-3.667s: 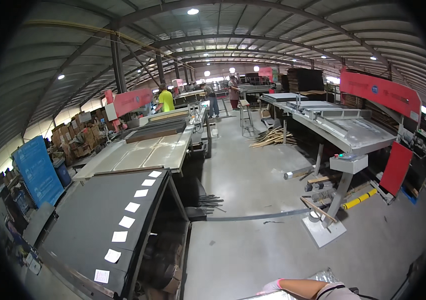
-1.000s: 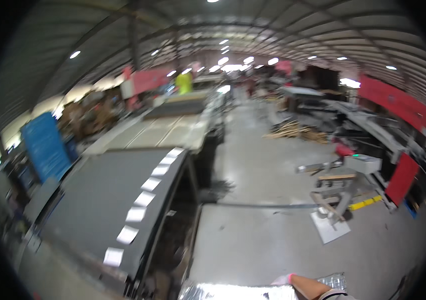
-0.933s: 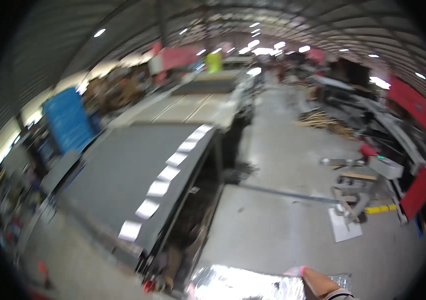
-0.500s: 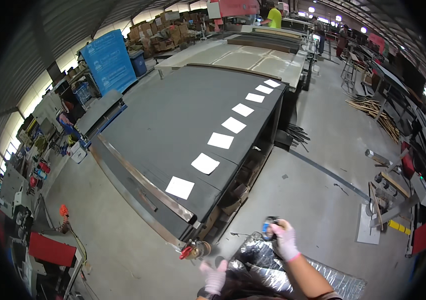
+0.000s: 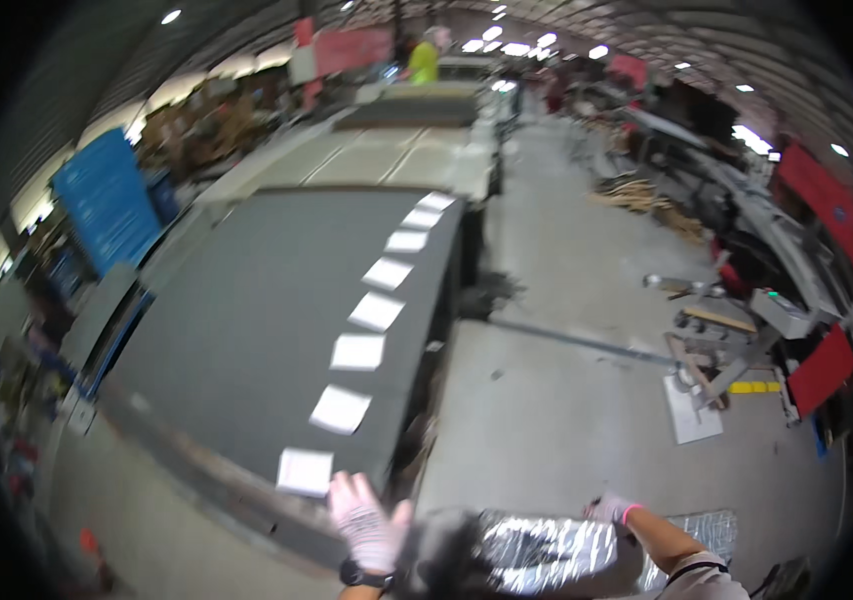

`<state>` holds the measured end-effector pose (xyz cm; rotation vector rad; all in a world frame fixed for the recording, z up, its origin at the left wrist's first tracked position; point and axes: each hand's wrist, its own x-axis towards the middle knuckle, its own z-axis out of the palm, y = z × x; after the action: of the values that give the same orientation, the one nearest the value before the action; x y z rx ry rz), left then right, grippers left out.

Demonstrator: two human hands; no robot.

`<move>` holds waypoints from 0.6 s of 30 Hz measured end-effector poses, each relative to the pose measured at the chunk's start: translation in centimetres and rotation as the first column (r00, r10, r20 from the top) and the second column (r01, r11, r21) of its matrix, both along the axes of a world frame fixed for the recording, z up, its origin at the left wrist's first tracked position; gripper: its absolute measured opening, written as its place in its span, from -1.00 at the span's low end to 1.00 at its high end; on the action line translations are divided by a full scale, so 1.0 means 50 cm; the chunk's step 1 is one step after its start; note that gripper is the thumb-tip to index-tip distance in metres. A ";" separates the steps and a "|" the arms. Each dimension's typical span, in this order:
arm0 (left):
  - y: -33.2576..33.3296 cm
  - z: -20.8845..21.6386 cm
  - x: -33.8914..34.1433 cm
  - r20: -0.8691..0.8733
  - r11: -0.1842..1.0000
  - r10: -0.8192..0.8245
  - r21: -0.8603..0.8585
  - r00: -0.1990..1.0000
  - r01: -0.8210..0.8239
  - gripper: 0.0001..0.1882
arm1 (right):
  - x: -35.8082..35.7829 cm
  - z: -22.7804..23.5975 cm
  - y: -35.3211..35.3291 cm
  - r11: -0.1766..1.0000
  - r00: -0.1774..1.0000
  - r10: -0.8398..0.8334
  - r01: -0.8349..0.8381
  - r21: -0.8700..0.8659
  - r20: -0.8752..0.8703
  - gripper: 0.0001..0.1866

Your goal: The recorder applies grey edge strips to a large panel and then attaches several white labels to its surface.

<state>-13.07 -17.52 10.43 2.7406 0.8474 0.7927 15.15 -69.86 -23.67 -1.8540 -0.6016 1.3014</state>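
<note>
My left hand (image 5: 367, 525), in a pale glove, has its fingers stretched out at the near corner of a dark grey table (image 5: 237, 290). Its fingertips are beside the nearest white sheet (image 5: 305, 471), and I cannot tell whether they touch it. More white sheets (image 5: 340, 409) lie in a row along the table's right side. My right hand (image 5: 612, 508), also gloved, is low on the right by a shiny silver foil wrapping (image 5: 547, 545). Its fingers are blurred and partly hidden, so what it holds, if anything, does not show.
A pale slab surface (image 5: 367, 158) continues beyond the table, with a person in a yellow top (image 5: 424, 62) at the far end. On the right stand metal frames, a red panel (image 5: 822, 370) and a white board (image 5: 692, 410) on the floor. A blue sheet (image 5: 107, 200) stands left.
My view has turned to the right. My left hand has reached forward to the table's near corner. The right hand, which held a small blue and black object, has moved right and turned.
</note>
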 end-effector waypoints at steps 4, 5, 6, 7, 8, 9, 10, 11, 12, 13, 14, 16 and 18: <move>0.081 -0.087 -0.014 -0.316 0.967 0.214 -0.063 0.924 -0.245 0.02 | -0.077 0.188 0.201 0.631 0.835 0.540 -0.486 -0.605 -0.107 -0.48; 0.070 -0.061 0.001 -0.433 0.985 0.120 -0.059 0.894 -0.160 -0.09 | -0.072 0.159 0.155 0.617 0.655 0.753 -0.664 -0.423 0.069 -0.53; 0.078 -0.080 0.004 -0.420 0.978 0.079 -0.140 0.904 -0.151 0.06 | -0.066 0.132 0.136 0.680 0.665 0.729 -0.679 -0.277 0.160 -0.57; 0.079 -0.084 0.009 -0.413 0.982 0.082 -0.124 0.907 -0.145 0.04 | -0.046 0.137 0.141 0.697 0.678 0.713 -0.659 -0.283 0.178 -0.57; 0.079 -0.087 0.013 -0.409 0.984 0.087 -0.109 0.908 -0.143 0.03 | -0.035 0.141 0.152 0.703 0.694 0.701 -0.632 -0.327 0.167 -0.57; 0.084 -0.102 0.010 -0.390 0.987 0.090 -0.085 0.916 -0.133 0.03 | -0.027 0.151 0.169 0.700 0.704 0.695 -0.613 -0.367 0.149 -0.57; 0.089 -0.113 0.009 -0.373 0.990 0.093 -0.060 0.923 -0.124 0.04 | -0.022 0.162 0.186 0.694 0.714 0.688 -0.595 -0.405 0.130 -0.57; 0.087 -0.108 0.006 -0.392 0.989 0.105 -0.055 0.914 -0.138 0.04 | -0.019 0.184 0.206 0.679 0.717 0.688 -0.585 -0.443 0.107 -0.57; 0.087 -0.111 0.006 -0.391 0.989 0.111 -0.048 0.914 -0.141 0.04 | -0.010 0.224 0.223 0.681 0.715 0.690 -0.587 -0.438 0.113 -0.57; 0.090 -0.120 -0.004 -0.395 0.989 0.119 -0.031 0.911 -0.143 0.05 | 0.003 0.277 0.249 0.734 0.775 0.628 -0.558 -0.386 0.074 -0.57; 0.093 -0.114 0.007 -0.391 0.992 0.111 -0.012 0.914 -0.126 0.05 | 0.013 0.310 0.260 0.795 0.837 0.546 -0.503 -0.338 0.040 -0.56; 0.091 -0.099 0.016 -0.413 0.992 0.086 -0.052 0.907 -0.118 0.06 | 0.038 0.278 0.254 0.849 0.901 0.433 -0.413 -0.329 -0.014 -0.55; 0.102 -0.097 0.023 -0.441 0.993 0.043 -0.083 0.897 -0.088 0.06 | 0.060 0.293 0.282 0.727 0.662 0.684 -0.586 -0.358 0.306 -0.58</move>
<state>-11.92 -12.44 5.57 2.8507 1.0292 0.1223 18.15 -55.77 -9.03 -2.2409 -1.5160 1.4438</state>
